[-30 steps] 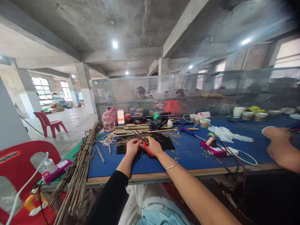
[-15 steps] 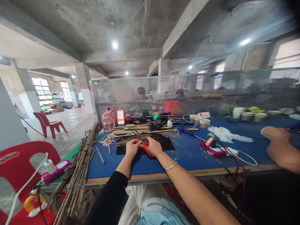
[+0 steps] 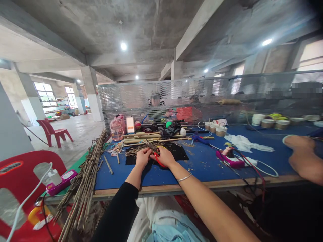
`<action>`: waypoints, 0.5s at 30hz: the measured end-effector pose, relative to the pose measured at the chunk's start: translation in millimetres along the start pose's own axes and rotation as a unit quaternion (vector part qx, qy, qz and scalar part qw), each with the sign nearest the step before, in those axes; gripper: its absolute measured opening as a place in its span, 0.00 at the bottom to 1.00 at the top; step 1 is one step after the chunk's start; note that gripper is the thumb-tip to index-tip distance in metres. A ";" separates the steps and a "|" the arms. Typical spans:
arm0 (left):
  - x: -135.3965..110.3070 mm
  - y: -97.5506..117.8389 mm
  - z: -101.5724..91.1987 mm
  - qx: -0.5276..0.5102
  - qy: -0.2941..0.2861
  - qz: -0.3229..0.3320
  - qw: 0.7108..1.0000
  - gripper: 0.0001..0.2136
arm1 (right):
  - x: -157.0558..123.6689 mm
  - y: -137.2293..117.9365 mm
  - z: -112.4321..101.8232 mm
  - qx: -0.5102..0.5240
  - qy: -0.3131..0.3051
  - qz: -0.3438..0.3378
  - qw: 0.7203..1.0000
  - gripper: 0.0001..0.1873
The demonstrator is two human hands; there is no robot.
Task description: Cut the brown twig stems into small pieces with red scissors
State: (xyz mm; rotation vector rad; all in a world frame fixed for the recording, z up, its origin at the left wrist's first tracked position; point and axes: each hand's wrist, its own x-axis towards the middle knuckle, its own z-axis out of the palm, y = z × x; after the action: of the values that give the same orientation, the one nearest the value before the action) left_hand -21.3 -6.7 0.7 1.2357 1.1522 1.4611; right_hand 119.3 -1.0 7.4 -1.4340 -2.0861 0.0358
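- Red-handled scissors (image 3: 160, 162) sit in a worker's right hand (image 3: 165, 156), its fingers clamped about the handle; the blades point away from the body and leftward, the long axis slanting ahead of the fingertips; the right hand is the nearer, being the one that holds them;
- Just beside it, the left hand (image 3: 141, 158) has its fingers bent inward to meet the right's; whether they are clamped on a stem cannot be told, the contact being too small and partly hidden;
- Thin twigs (image 3: 131, 152) lie ahead and to the left of the fingers, on a black mat (image 3: 180, 153) spread beneath both hands;
- Around the mat, a blue tabletop (image 3: 199, 174) carries scattered chips; bamboo poles (image 3: 145, 136) lie crosswise beyond the scissors, with a lit phone (image 3: 130, 125) and a pink bottle (image 3: 116, 130) behind;
- Farther right are a blue glue gun (image 3: 200, 138), a crumpled white bag (image 3: 247, 144) and another person's bare arm (image 3: 304, 156);
- Farther left, a bundle of long sticks (image 3: 82, 191) juts past the front edge, near a red chair (image 3: 24, 164).
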 end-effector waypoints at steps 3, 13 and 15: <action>-1.9 2.2 0.6 0.005 -0.003 -0.008 1.000 0.10 | 0.3 0.5 0.3 0.004 0.012 -0.009 1.000 0.24; -2.0 3.3 0.7 -0.016 -0.019 -0.009 1.000 0.13 | -1.4 -4.1 -4.3 0.013 -0.039 0.054 0.998 0.25; -2.1 3.4 0.5 -0.018 -0.023 -0.003 1.000 0.14 | -1.0 -3.9 -4.4 0.007 -0.049 0.060 0.997 0.25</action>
State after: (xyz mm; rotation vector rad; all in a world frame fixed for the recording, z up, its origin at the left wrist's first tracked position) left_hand -20.7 -9.4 3.6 1.2347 1.0929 1.4352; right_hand 118.4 -4.8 11.9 -1.5767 -2.0692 0.1713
